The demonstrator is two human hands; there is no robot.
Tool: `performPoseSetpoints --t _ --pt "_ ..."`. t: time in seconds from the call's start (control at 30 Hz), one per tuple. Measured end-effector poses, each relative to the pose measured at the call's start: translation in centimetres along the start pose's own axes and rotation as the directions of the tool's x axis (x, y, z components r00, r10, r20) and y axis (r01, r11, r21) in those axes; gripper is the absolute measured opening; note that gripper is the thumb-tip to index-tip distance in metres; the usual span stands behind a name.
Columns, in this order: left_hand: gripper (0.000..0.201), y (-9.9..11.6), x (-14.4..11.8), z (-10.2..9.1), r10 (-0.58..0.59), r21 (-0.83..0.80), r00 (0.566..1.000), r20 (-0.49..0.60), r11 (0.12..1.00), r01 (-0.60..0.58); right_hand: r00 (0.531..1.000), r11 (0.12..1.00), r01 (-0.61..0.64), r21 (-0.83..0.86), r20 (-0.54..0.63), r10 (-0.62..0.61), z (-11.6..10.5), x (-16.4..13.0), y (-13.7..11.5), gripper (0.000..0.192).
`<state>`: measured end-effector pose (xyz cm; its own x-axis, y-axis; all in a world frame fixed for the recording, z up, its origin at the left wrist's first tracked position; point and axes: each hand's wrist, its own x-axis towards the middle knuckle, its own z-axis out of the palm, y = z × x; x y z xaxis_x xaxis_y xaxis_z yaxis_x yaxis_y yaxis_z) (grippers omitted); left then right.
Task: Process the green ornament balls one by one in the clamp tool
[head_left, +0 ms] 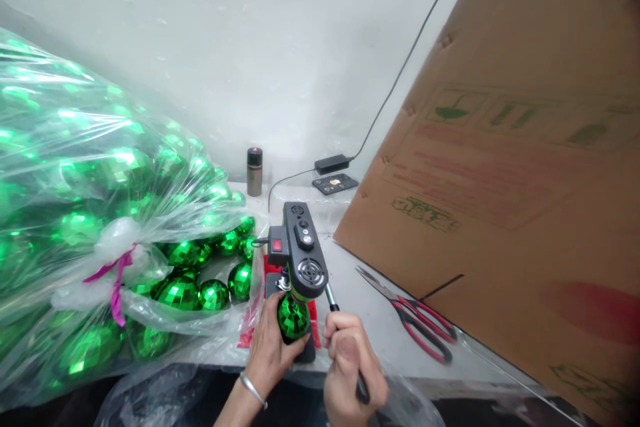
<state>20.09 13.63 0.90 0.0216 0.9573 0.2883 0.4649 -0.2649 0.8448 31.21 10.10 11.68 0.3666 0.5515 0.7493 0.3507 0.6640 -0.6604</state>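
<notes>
I saw left hand curled round ball under machine, right hand wrapped round lever. Risk, I judged — hard lever pull with ball tilted could dent it.

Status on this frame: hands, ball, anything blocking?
Left hand holding green ball beneath black machine. Right hand gripping black-handled rod. Scissors off right, touching neither hand.

Near the far edge of the table, a black-capped bottle stands upright; a dark, patterned phone lies flat to its right. Red-and-black-handled scissors lie toward the near right corner, beside a printed cardboard box.
</notes>
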Motion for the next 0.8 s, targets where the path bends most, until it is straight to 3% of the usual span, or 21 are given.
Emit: performPoseSetpoints --t 0.47,0.67,0.8 --pt "0.077 -0.5 -0.1 0.5 -0.004 -0.021 1.000 -0.005 1.000 0.004 0.999 1.000 0.021 0.022 -0.032 -0.020 0.3 -0.2 0.3 0.031" --pt "0.073 -0.1 0.1 0.2 -0.021 -0.036 1.000 0.022 0.999 0.021 0.992 0.996 0.077 -0.055 0.104 -0.071 -0.5 -2.4 2.0 0.031" --pt "0.075 0.2 0.1 0.1 -0.048 -0.045 0.998 0.034 0.998 0.050 0.994 0.990 0.103 -0.097 0.041 -0.099 -0.4 -3.6 3.5 0.030"
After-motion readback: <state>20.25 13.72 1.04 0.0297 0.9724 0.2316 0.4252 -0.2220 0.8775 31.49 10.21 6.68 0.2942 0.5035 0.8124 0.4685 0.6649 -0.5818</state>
